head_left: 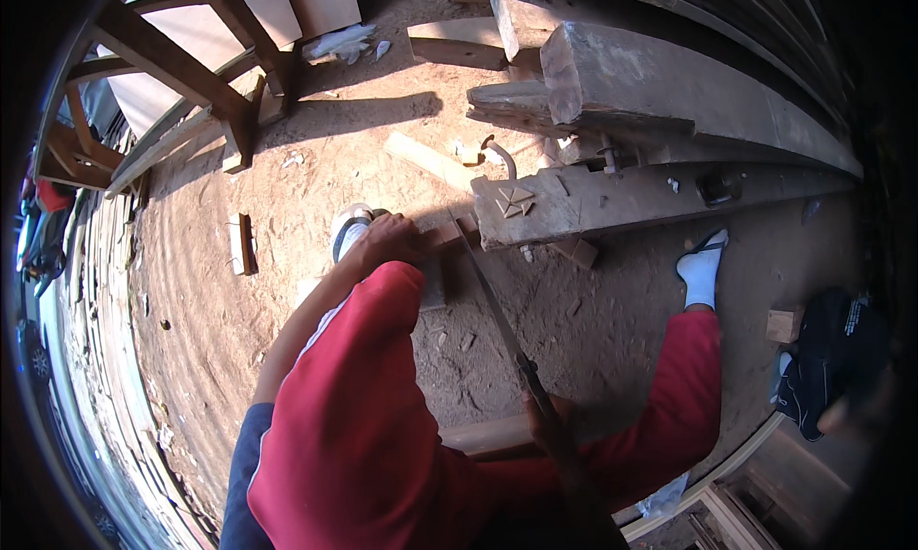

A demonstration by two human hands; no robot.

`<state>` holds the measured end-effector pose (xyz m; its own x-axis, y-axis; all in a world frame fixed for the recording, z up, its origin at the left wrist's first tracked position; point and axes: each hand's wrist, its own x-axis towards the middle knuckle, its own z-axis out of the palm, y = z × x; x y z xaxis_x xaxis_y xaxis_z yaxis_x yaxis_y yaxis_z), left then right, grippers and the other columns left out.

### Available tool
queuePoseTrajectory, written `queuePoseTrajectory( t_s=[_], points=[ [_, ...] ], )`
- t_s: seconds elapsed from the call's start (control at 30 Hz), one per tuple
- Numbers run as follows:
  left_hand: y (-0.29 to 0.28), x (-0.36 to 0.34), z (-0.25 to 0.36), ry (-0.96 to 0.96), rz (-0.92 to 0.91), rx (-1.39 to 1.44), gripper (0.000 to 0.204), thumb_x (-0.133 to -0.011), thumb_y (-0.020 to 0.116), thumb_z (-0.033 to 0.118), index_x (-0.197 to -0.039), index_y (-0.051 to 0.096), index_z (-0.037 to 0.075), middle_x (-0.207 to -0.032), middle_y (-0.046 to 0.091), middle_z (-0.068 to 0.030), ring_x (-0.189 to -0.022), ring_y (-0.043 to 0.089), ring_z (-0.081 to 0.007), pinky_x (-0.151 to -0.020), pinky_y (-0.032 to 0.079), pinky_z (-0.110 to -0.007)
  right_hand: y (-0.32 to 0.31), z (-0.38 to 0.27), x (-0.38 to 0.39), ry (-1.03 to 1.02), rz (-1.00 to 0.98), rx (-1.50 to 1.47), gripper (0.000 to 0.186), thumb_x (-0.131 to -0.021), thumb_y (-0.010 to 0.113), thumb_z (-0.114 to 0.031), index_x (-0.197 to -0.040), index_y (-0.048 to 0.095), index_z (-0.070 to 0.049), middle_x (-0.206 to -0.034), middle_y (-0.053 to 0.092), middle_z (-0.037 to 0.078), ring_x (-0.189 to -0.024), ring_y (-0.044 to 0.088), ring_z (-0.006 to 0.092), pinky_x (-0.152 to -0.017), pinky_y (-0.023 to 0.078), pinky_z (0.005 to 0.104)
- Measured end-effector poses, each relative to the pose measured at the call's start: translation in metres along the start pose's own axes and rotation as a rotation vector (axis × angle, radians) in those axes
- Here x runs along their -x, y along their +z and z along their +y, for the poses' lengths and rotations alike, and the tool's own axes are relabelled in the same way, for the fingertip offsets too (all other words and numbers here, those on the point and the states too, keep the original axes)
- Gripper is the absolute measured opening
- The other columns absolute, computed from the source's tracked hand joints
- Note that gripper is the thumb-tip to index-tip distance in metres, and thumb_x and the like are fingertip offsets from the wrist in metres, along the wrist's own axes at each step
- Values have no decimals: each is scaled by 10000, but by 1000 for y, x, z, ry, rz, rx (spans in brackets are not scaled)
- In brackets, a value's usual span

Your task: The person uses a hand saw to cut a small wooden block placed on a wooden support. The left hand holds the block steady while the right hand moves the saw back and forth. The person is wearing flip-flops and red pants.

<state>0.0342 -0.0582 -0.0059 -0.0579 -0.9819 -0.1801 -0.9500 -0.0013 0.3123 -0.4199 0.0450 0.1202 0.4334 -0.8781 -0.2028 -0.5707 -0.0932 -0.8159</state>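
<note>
My right hand (550, 421) grips the handle of a long, thin handsaw (499, 313), low in the middle of the view. The blade slants up and away to the left, its far end lying across a short piece of wood (442, 235). My left hand (390, 236) is closed on the left end of that piece, beside my sandalled left foot (351, 227). The right end of the piece lies close to the end of a thick wooden beam (559, 204); whether they touch I cannot tell. Some small wood slivers (514, 202) lie on the beam's end.
Heavy timbers (650, 77) are stacked at the far right. A wooden frame (182, 57) stands at the far left. A small block (239, 244) lies on the dirt floor (201, 301). Dark cloth or a bag (830, 359) sits at the right, past my right foot (703, 271).
</note>
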Motion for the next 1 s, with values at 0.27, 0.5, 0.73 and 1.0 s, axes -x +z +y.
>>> queuePoseTrajectory(
  t_s=[0.27,0.5,0.73,1.0],
  points=[
    [3,14,-6,10,16,22,304,-811,789,389,-901,741,102,-864,701,-135,-876,694,-329,-833,523,-435,13,-1,-21,28,-46,-95,376,-1025,662,-245,-754,587,4,-587,507,117,-535,505,188,-528,363,427],
    [12,10,-10,20,34,37,316,-802,802,388,-937,730,111,-898,695,-119,-909,683,-322,-861,514,-432,-4,24,19,25,-21,166,380,-1027,658,-215,-732,555,1,-574,458,100,-542,442,142,-510,339,420],
    [18,9,-12,28,44,36,337,-792,813,389,-969,720,117,-937,695,-105,-944,677,-315,-886,508,-428,6,0,-15,-95,-49,104,385,-1008,678,-221,-719,560,5,-579,482,126,-526,476,181,-519,352,429],
    [27,15,-22,37,33,115,334,-830,771,384,-1005,715,105,-949,704,-133,-975,684,-334,-900,513,-426,4,23,16,-93,119,101,384,-985,700,-227,-706,583,9,-582,531,140,-529,538,199,-537,377,423]
  ],
)
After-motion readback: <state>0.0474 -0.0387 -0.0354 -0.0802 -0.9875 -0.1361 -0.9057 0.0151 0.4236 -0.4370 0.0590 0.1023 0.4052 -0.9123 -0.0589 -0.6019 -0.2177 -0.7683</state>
